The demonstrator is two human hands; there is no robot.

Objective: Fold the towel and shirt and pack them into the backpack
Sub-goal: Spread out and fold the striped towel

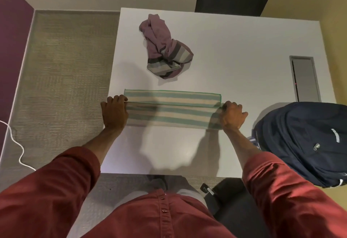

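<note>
1. Head view: at the left, the towel's left end is gripped by the left hand (114, 112), fingers (120, 98) curled round the folded edge.
2. Mid-table, the striped towel (171, 109) is laid on the table (234, 49) as a long band, one lengthwise fold under way; further folds are judged needed.
3. Beyond it, the shirt (163, 48) is seen crumpled, not yet folded.
4. The towel's right end is pinched by the right hand (232, 115), its fingers curled too.
5. Far right, the backpack (304, 142) is set at the table's edge; nothing appears packed yet.
</note>
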